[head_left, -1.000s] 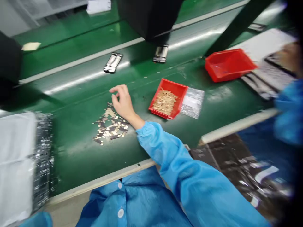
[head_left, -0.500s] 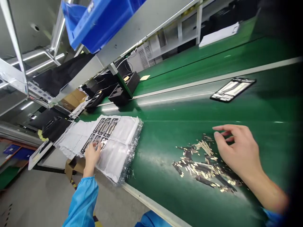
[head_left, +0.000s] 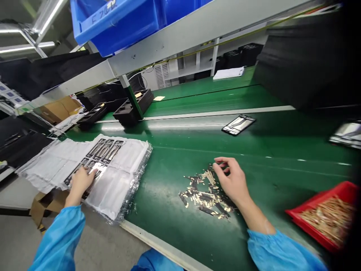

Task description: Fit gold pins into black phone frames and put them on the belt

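Note:
My left hand (head_left: 81, 182) reaches over a white padded sheet stack (head_left: 120, 188), thumb and fingers at the edge of a phone frame (head_left: 98, 169) that shines brightly and looks tilted. Several similar dark-edged phone frames (head_left: 103, 149) lie in rows on the same sheet. My right hand (head_left: 231, 180) hovers at the right side of a loose pile of small black and gold strips (head_left: 207, 197). Its thumb and forefinger come together in a pinch; whatever lies between them, if anything, is too small to make out.
One phone frame (head_left: 238, 125) lies farther back on the green bench (head_left: 169, 233), another (head_left: 348, 133) at the right edge. At lower right stands a red bin (head_left: 310, 205) of thin copper-coloured pieces. Blue bins (head_left: 126, 30) sit on the shelf overhead; black trays (head_left: 131, 111) stand behind.
The view has swung right, bringing the red bin and another phone frame into sight. The phone frame by my left hand shines more brightly. My right thumb and forefinger look closer together.

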Tool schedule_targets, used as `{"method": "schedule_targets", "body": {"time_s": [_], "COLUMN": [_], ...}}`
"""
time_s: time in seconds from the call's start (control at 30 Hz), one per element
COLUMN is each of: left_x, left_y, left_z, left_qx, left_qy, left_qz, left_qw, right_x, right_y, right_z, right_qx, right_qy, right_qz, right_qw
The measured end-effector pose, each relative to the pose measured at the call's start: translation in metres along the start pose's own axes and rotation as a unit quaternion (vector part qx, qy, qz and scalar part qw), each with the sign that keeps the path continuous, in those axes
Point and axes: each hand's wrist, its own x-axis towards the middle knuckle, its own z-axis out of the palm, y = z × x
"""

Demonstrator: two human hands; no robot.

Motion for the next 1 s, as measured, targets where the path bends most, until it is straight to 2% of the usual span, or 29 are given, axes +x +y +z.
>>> {"method": "schedule_targets", "body": {"time_s": [0.1,0.2,0.23,0.27,0.3,0.33,0.4,0.47,0.53,0.6,0.63,0.67,0.77,0.8,0.83,0.9,1.0], "left_x": [-0.007,-0.039,-0.055,-0.074,-0.095,-0.117,-0.163,-0.203,-0.233,-0.250,-0.253,-0.252,-0.232,-0.222,-0.211,-0.194,-0.183], "left_y": [-0.005,0.005,0.015,0.030,0.049,0.071,0.120,0.166,0.200,0.223,0.232,0.241,0.270,0.280,0.290,0.305,0.312], "left_z": [-0.025,-0.048,-0.052,-0.055,-0.054,-0.050,-0.033,-0.009,0.014,0.029,0.033,0.035,0.034,0.034,0.035,0.039,0.048], "left_qx": [-0.050,-0.115,-0.151,-0.222,-0.277,-0.303,-0.350,-0.367,-0.369,-0.358,-0.358,-0.367,-0.431,-0.451,-0.466,-0.489,-0.522], "left_qy": [0.030,0.108,0.127,0.132,0.096,0.028,-0.066,-0.145,-0.185,-0.218,-0.226,-0.222,-0.187,-0.191,-0.211,-0.262,-0.292], "left_qz": [0.022,0.051,0.088,0.166,0.261,0.346,0.462,0.529,0.563,0.585,0.584,0.563,0.418,0.378,0.362,0.379,0.385], "left_qw": [0.998,0.986,0.976,0.952,0.920,0.888,0.812,0.751,0.716,0.694,0.693,0.706,0.778,0.786,0.779,0.741,0.703], "right_x": [-0.002,-0.008,-0.012,-0.016,-0.020,-0.025,-0.031,-0.035,-0.034,-0.032,-0.031,-0.030,-0.028,-0.028,-0.028,-0.027,-0.024], "right_y": [-0.009,-0.024,-0.029,-0.033,-0.036,-0.038,-0.039,-0.038,-0.037,-0.037,-0.038,-0.039,-0.045,-0.047,-0.049,-0.054,-0.059], "right_z": [-0.006,-0.006,-0.003,0.001,0.005,0.010,0.018,0.021,0.018,0.012,0.009,0.006,-0.001,-0.001,-0.001,-0.001,-0.003], "right_qx": [-0.009,-0.030,-0.039,-0.049,-0.058,-0.067,-0.082,-0.089,-0.089,-0.082,-0.077,-0.069,-0.036,-0.021,-0.004,0.026,0.086], "right_qy": [-0.077,-0.153,-0.173,-0.191,-0.206,-0.217,-0.231,-0.239,-0.245,-0.248,-0.248,-0.248,-0.252,-0.255,-0.259,-0.267,-0.284], "right_qz": [-0.050,-0.091,-0.099,-0.104,-0.107,-0.108,-0.105,-0.099,-0.090,-0.075,-0.066,-0.056,-0.026,-0.017,-0.008,0.007,0.040], "right_qw": [0.996,0.984,0.979,0.975,0.971,0.968,0.964,0.962,0.961,0.962,0.964,0.965,0.967,0.967,0.966,0.963,0.954]}}
